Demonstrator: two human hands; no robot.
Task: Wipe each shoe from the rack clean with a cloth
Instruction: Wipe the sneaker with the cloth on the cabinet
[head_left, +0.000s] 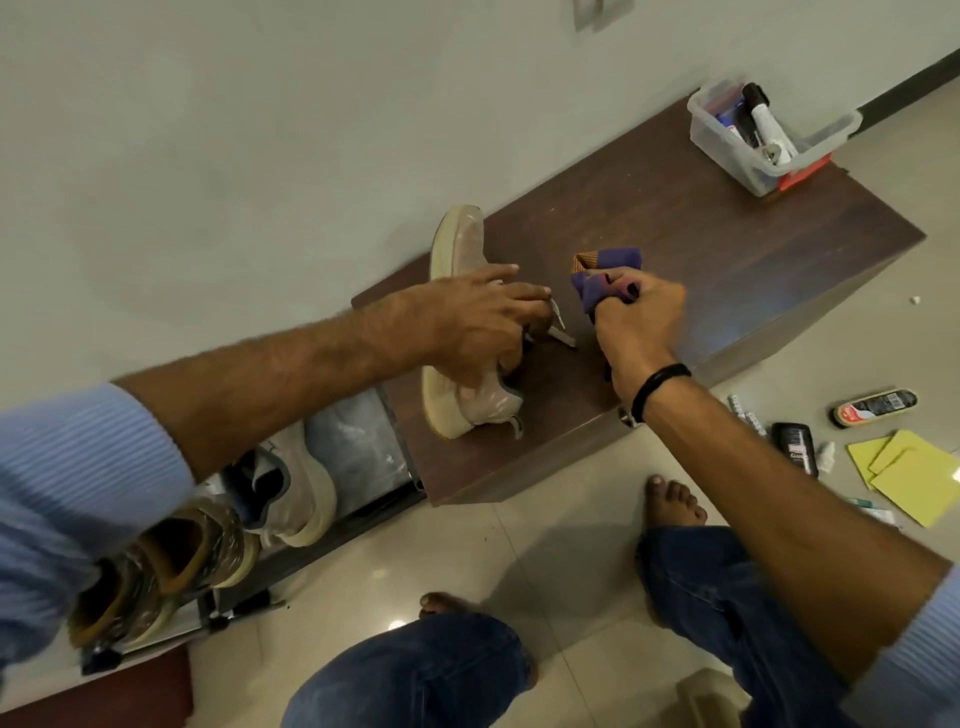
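Note:
A beige sneaker (460, 244) lies on its side on top of the dark wooden cabinet (727, 249), sole toward the wall. My left hand (478, 322) grips it around the middle, fingers curled over the upper and laces. Just to the right of the shoe, my right hand (636, 322) holds a bunched purple and orange cloth (605, 273). The cloth is beside the shoe, not touching it. On the low rack (363, 447) at the left stand a matching beige sneaker (296, 488) and a brown patterned pair (171, 577).
A clear plastic tub (769, 135) of polish bottles sits at the cabinet's far right end. On the tiled floor to the right lie a shoe brush (875, 408), a dark container (795, 447) and yellow sheets (914, 475). My bare feet (672, 499) stand near the cabinet.

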